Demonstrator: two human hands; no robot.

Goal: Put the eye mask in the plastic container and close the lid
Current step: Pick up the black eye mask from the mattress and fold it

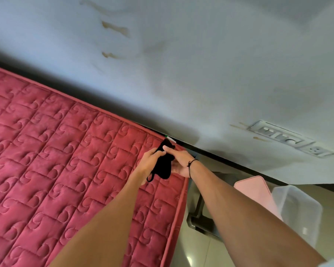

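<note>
A black eye mask (163, 165) is held above the far right corner of a red quilted mattress (62, 160). My left hand (149, 162) grips it from the left, and my right hand (178, 162) holds it from the right with a finger stretched over its top. Its strap loop hangs down at the lower left. The clear plastic container (297, 211) stands on the floor at the right, open on top. Its pink lid (255, 189) leans beside it on the left.
A stained white wall (201, 64) runs behind the mattress, with a switch and socket panel (289, 139) at the right. A dark metal bed frame leg (199, 218) stands on the pale tiled floor between the mattress and the container.
</note>
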